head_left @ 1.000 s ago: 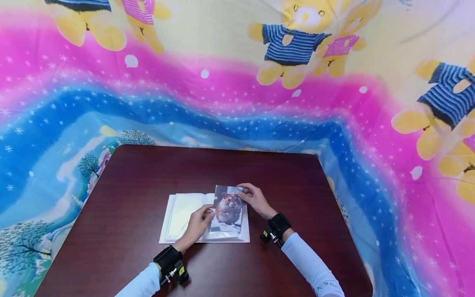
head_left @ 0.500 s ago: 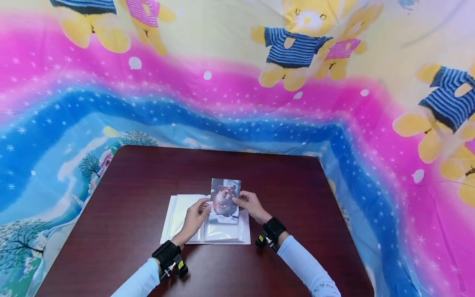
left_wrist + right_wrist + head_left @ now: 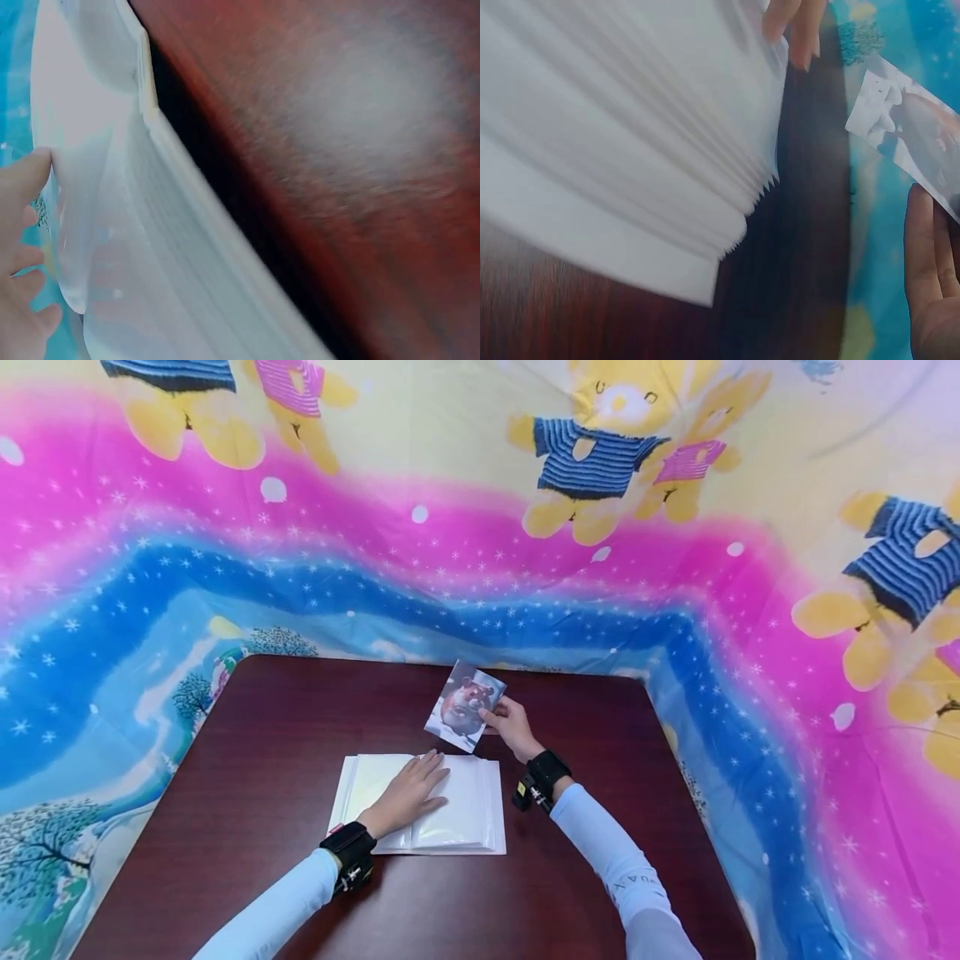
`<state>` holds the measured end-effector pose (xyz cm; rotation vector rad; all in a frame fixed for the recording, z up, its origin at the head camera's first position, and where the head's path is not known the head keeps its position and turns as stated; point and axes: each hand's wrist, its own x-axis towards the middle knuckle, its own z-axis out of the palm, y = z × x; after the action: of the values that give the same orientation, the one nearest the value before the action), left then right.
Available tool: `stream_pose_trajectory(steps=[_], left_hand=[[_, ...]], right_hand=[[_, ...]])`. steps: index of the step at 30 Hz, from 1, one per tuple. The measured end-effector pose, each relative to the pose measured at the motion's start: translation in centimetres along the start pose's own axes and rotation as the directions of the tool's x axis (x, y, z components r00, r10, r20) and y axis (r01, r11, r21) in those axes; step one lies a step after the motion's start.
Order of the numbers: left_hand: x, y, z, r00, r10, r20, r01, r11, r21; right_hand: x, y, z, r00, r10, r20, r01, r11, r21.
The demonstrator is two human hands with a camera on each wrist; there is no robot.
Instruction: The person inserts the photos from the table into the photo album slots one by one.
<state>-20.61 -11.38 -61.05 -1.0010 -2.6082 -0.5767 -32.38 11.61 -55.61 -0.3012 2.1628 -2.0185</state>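
A white photo album (image 3: 461, 814) lies open on the table, its clear-sleeved pages blank white. My left hand (image 3: 408, 793) rests on it near the middle fold, fingers stretched out over the pages. Beyond the album's far edge, my right hand (image 3: 512, 727) pinches a photo (image 3: 461, 706) of a brown hamster by its right side, thumb on the front. The photo is tilted and raised off the album. In the right wrist view the photo (image 3: 907, 131) appears at the right edge, beside the stack of album pages (image 3: 630, 112). Fingers of the left hand (image 3: 22, 225) reach past the sleeves in the left wrist view.
The dark red-brown table (image 3: 300, 718) has rounded far corners. A printed cloth (image 3: 420, 560) with bears and snowflakes hangs behind and beside it. Each wrist carries a black strap with a small camera.
The right hand has carried the photo up and away from the album, turning it clockwise. My left hand has released the photo's left edge and come down flat on the pages.
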Motion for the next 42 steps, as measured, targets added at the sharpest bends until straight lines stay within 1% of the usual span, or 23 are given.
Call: stream_pose_trajectory(steps=[3, 5, 8, 10, 13, 17, 19, 24, 25, 29, 32, 35, 38, 42], left_hand=[[0.1, 0.0, 0.3, 0.998, 0.018, 0.062, -0.019, 1.0, 0.023], [0.0, 0.0, 0.5, 0.997, 0.026, 0.072, -0.028, 0.999, 0.028], [-0.2, 0.1, 0.7, 0.998, 0.032, 0.055, -0.033, 0.999, 0.025], [-0.2, 0.1, 0.7, 0.999, 0.034, 0.031, -0.034, 0.999, 0.022], [-0.2, 0.1, 0.8, 1.0, 0.026, 0.01, -0.027, 0.999, 0.018], [-0.1, 0.1, 0.9, 1.0, -0.001, 0.024, 0.0, 1.0, 0.018], [-0.2, 0.2, 0.9, 0.999, -0.014, 0.034, 0.013, 1.0, 0.023], [-0.2, 0.1, 0.6, 0.999, -0.019, 0.031, 0.019, 1.0, 0.013], [-0.2, 0.1, 0.6, 0.999, -0.018, 0.031, 0.018, 1.0, 0.008], [-0.3, 0.1, 0.6, 0.999, -0.024, 0.045, 0.024, 1.0, -0.007], [-0.5, 0.0, 0.7, 0.999, -0.023, 0.049, 0.023, 1.0, -0.009], [-0.5, -0.1, 0.8, 0.999, -0.012, 0.035, 0.012, 1.0, -0.013], [-0.5, -0.1, 0.9, 1.0, -0.002, 0.02, 0.003, 1.0, -0.019], [-0.5, -0.1, 0.9, 1.0, -0.001, 0.028, 0.002, 0.999, -0.039]], right_hand=[[0.5, 1.0, 0.7, 0.998, 0.058, 0.013, -0.058, 0.998, 0.005], [0.4, 1.6, 1.1, 0.995, 0.099, 0.006, -0.099, 0.995, 0.014], [0.5, 2.5, 1.5, 0.99, 0.141, -0.029, -0.14, 0.989, 0.049], [0.6, 2.9, 1.7, 0.986, 0.155, -0.057, -0.151, 0.986, 0.077], [0.7, 3.5, 1.8, 0.982, 0.173, -0.075, -0.165, 0.981, 0.103], [0.4, 3.9, 2.0, 0.979, 0.191, -0.07, -0.186, 0.98, 0.077], [0.0, 3.5, 2.0, 0.978, 0.2, -0.052, -0.197, 0.979, 0.054], [0.5, 3.4, 1.4, 0.988, 0.152, -0.018, -0.153, 0.987, -0.044], [0.8, 3.7, 1.2, 0.991, 0.132, -0.02, -0.133, 0.988, -0.074], [1.2, 3.6, 0.8, 0.997, 0.083, 0.006, -0.081, 0.982, -0.17], [1.4, 3.6, 0.6, 0.998, 0.062, 0.028, -0.053, 0.969, -0.241], [1.7, 3.7, 0.6, 0.998, 0.04, 0.055, -0.022, 0.954, -0.3], [2.1, 3.9, 0.5, 0.998, 0.006, 0.068, 0.019, 0.933, -0.36], [2.2, 4.0, 0.6, 0.997, -0.027, 0.072, 0.056, 0.898, -0.436]])
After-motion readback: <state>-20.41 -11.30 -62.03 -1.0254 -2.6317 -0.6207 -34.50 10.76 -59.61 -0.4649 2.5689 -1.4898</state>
